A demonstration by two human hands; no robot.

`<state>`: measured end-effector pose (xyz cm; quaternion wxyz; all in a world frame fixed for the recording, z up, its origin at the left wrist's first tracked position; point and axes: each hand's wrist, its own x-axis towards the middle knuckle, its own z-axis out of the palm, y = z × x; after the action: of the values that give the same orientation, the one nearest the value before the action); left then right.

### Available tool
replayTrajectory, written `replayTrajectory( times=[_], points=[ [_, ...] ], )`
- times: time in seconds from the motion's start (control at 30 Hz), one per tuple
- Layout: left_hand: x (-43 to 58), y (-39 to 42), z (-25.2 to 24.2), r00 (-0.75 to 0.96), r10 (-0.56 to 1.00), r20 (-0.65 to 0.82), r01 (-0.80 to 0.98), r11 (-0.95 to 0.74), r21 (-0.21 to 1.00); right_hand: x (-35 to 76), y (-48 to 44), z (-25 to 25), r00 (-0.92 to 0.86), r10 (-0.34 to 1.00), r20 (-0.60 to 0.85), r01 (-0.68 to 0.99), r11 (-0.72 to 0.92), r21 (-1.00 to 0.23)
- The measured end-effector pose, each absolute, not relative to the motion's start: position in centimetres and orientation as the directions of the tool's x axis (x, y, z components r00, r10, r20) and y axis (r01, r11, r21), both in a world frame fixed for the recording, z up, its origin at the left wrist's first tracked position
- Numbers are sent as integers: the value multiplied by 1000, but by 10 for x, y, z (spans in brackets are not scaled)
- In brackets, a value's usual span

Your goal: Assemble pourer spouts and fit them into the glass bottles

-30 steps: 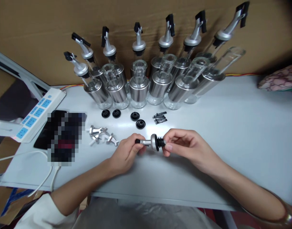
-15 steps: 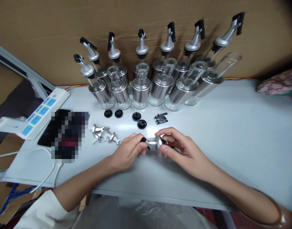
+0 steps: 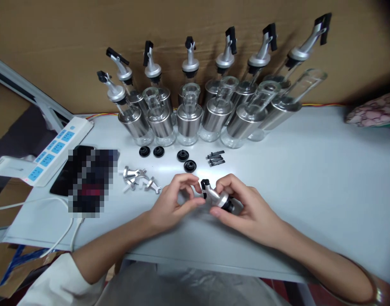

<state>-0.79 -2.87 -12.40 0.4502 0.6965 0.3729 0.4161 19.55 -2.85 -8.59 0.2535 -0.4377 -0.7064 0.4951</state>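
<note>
A silver bottle pourer (image 3: 216, 196) with a black flap at its tip and a black stopper base is held by my right hand (image 3: 246, 208), thumb in front and fingers behind. My left hand (image 3: 179, 202) curves beside the pourer's tip, thumb and fingers apart with a gap between them. Behind the hands lie black stopper discs (image 3: 190, 165) and several small black flaps (image 3: 216, 158). Left of my left hand is a loose pile of silver spout pieces (image 3: 139, 178).
Glass bottles with metal sleeves (image 3: 189, 120) stand in two rows along the cardboard backing (image 3: 169, 21); the back row carries pourers, as does the leftmost front one. A power strip (image 3: 59, 146) and a dark phone (image 3: 75, 170) with cables lie at left. A patterned bundle (image 3: 373, 111) sits far right.
My left hand has let go of the pourer's tip and its fingers have spread. The pourer has tilted in my right hand, its tip now pointing up and left.
</note>
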Motion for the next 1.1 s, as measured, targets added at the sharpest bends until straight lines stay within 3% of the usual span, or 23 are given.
replayTrajectory(
  times=[0.17,0.43,0.7,1.1],
  points=[
    [-10,-29,-129,390,868,308,182,-401,898,197,-28,-90,-531,845,-66,385,171,-907],
    [-11,-27,-124,386,879,280,299,-406,863,200,-25,-90,-596,797,-96,415,204,-887],
    [-11,-24,-123,376,825,422,256,-530,808,197,-25,-85,-616,783,-81,454,270,-849],
    [-12,-23,-117,469,797,382,250,-534,808,198,-23,-82,-659,751,-43,450,348,-822]
  ],
)
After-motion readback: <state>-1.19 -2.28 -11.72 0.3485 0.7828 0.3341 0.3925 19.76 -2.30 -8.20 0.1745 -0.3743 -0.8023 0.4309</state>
